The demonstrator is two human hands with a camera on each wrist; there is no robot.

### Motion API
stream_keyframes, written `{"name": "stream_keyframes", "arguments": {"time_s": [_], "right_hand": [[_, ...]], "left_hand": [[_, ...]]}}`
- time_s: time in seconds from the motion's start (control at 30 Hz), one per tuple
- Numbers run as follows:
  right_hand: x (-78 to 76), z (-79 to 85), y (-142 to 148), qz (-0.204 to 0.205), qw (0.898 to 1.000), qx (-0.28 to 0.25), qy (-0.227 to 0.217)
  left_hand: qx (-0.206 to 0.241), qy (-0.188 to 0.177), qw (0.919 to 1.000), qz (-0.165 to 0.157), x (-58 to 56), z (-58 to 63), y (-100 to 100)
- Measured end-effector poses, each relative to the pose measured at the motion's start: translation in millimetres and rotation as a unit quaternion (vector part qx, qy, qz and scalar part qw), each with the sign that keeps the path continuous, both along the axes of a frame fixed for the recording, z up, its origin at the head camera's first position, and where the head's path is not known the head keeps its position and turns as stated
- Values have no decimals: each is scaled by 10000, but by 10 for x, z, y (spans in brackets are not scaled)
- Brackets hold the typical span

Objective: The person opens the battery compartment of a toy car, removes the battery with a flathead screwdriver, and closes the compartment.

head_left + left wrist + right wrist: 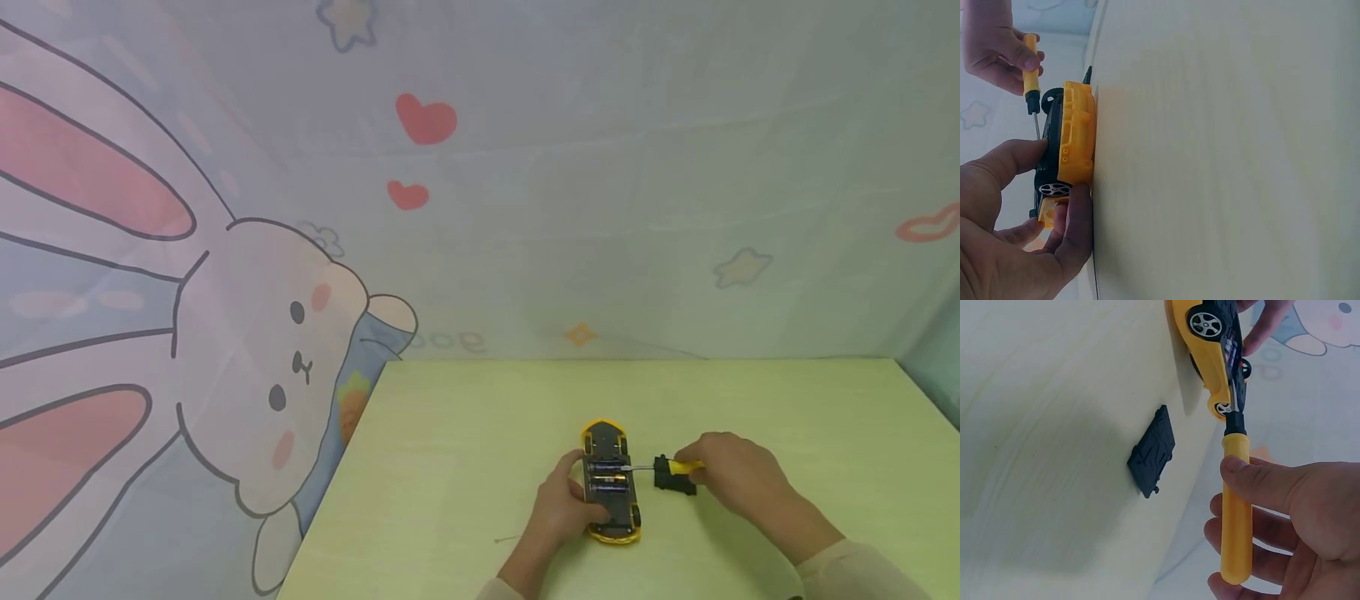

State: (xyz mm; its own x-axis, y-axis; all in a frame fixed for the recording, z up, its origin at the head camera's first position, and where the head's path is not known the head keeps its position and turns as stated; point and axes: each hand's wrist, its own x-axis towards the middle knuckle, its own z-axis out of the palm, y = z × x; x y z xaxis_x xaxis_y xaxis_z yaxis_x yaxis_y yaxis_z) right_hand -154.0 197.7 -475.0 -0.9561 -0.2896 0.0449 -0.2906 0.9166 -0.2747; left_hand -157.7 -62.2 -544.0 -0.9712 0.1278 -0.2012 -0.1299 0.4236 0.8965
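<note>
A yellow toy car (613,510) lies upside down on the table, its black underside up and its battery bay uncovered. Several batteries (606,488) sit in the bay. My left hand (558,504) grips the car from the left, thumb on the underside and fingers along the side. In my right hand (738,479) is a screwdriver with a yellow handle (1237,512), pinched between thumb and fingers. Its metal shaft (640,468) points left, the tip at the batteries. A black battery cover (1152,453) lies on the table under the screwdriver, right of the car.
The light yellow-green table (450,433) reaches back to a hanging cloth (562,250) printed with a rabbit, hearts and stars. A thin, small metal rod (507,539) lies on the table left of my left wrist.
</note>
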Motion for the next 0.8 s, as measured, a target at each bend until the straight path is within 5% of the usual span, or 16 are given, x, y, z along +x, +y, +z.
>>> {"name": "stream_keyframes", "arguments": {"time_s": [0.8], "right_hand": [[-93, 233, -57, 440, 9966, 326, -617]], "left_hand": [[-32, 0, 10000, -14, 9, -11, -12]]}}
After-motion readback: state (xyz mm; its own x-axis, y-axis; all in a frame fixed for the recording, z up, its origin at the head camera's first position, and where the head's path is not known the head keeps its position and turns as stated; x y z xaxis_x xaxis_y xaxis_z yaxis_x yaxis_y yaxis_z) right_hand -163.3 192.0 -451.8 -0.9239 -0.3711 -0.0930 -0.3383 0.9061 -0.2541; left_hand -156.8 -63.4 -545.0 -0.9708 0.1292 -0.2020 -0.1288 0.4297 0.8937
